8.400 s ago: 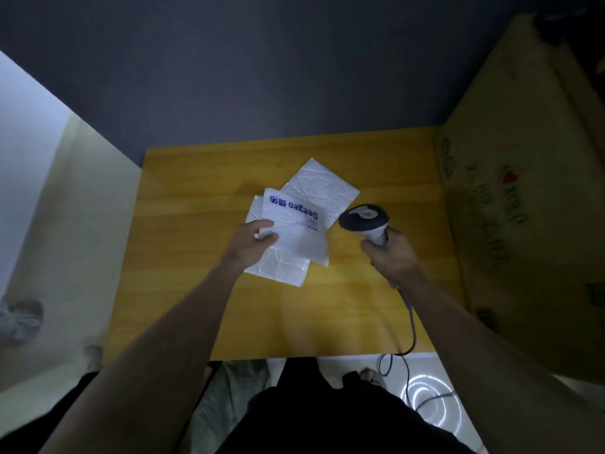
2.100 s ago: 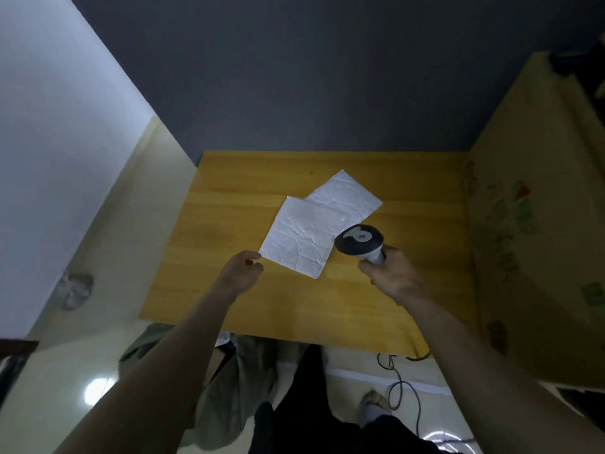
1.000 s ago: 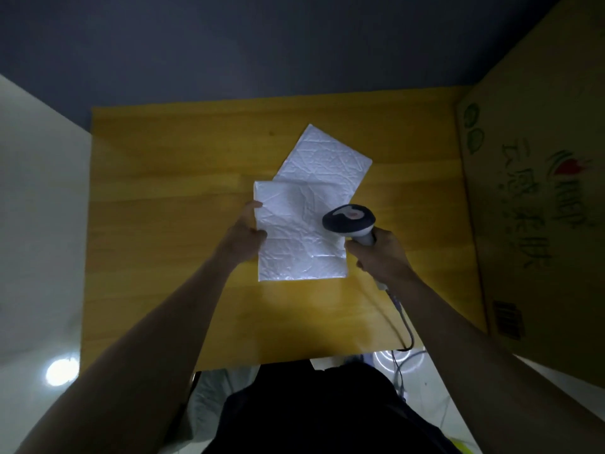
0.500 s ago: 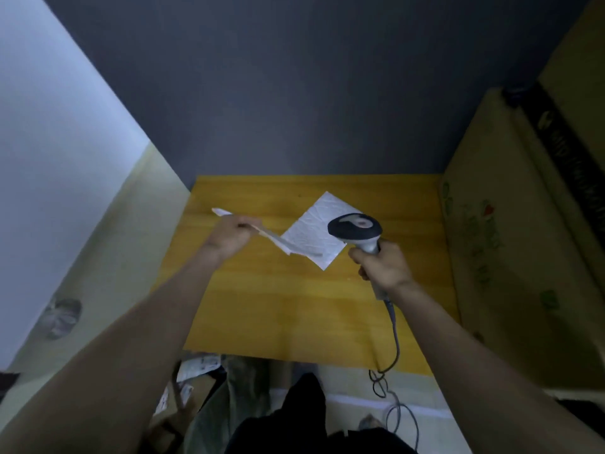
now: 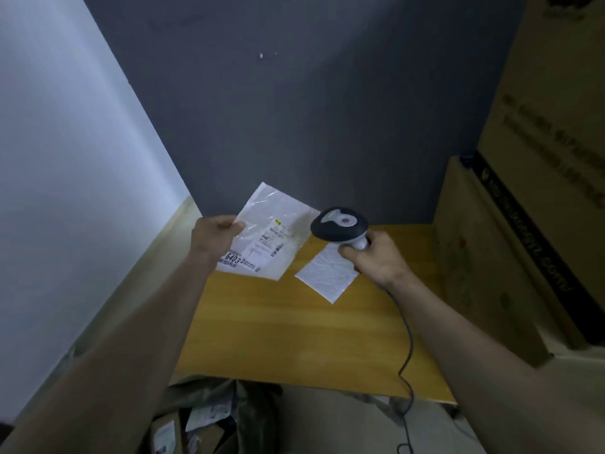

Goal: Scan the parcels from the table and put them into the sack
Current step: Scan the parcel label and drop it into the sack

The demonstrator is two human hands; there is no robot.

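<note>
In the head view, your left hand (image 5: 217, 235) holds a white parcel (image 5: 266, 232) up above the far left part of the wooden worktop (image 5: 294, 335). The grip of this hand is a pinch on the left edge of the parcel, thumb on the side that faces you. The printed label (image 5: 258, 250) of the parcel faces you, with large digits near its lower left corner.

Your right hand (image 5: 376, 257) is clenched around the handle of the barcode scanner (image 5: 340, 226). The dark head of the scanner is just to the right of the raised parcel and near its label. A grey cable (image 5: 407, 339) goes from the scanner down over the near edge of the worktop.

A second white parcel (image 5: 327, 276) lies flat on the worktop, partly hidden under your right hand and the scanner.

On the floor below the near edge of the worktop is an open sack (image 5: 209, 411) with some packets inside. Cardboard boxes (image 5: 510, 244) stand at the right side of the worktop.
</note>
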